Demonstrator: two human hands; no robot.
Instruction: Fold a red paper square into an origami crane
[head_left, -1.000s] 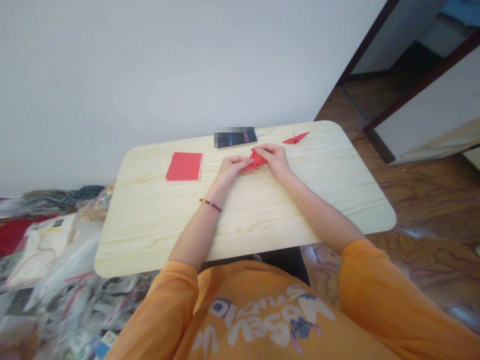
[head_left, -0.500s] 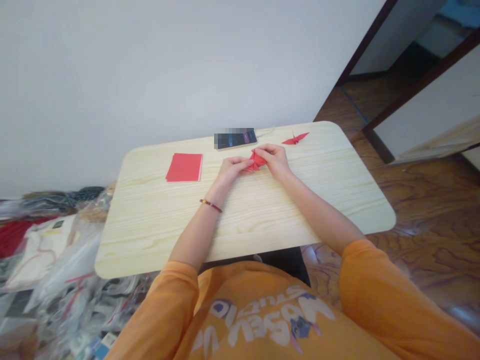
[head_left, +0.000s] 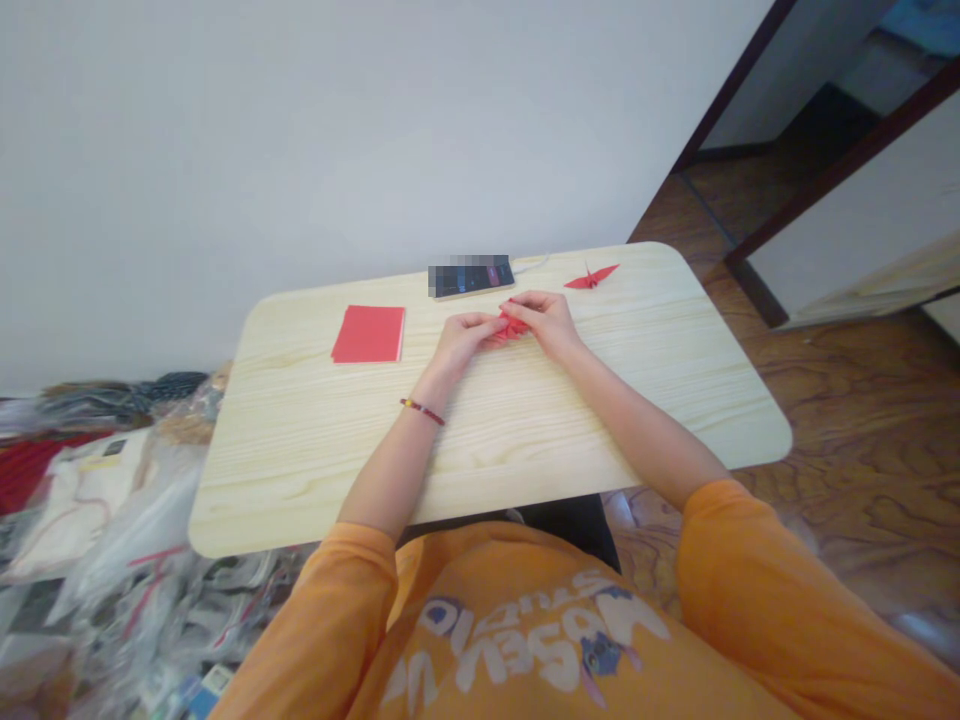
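Observation:
Both of my hands meet over a small piece of folded red paper [head_left: 510, 327] near the far middle of the light wooden table [head_left: 487, 440]. My left hand [head_left: 463, 340] pinches its left side with curled fingers. My right hand [head_left: 547, 320] covers and pinches its right side. Most of the paper is hidden between my fingers. A stack of flat red paper squares [head_left: 369, 334] lies to the left of my left hand. A finished red paper crane [head_left: 592, 277] sits at the far right of the table, behind my right hand.
A phone [head_left: 471, 276] with a white cable lies at the table's far edge against the white wall. Plastic bags and cloth clutter [head_left: 112, 540] fill the floor on the left. Wooden floor and a doorway [head_left: 825, 130] lie to the right.
The folded red paper shows less than before; my right hand has closed lower over it and pressed it down towards the table. My arms have hardly moved.

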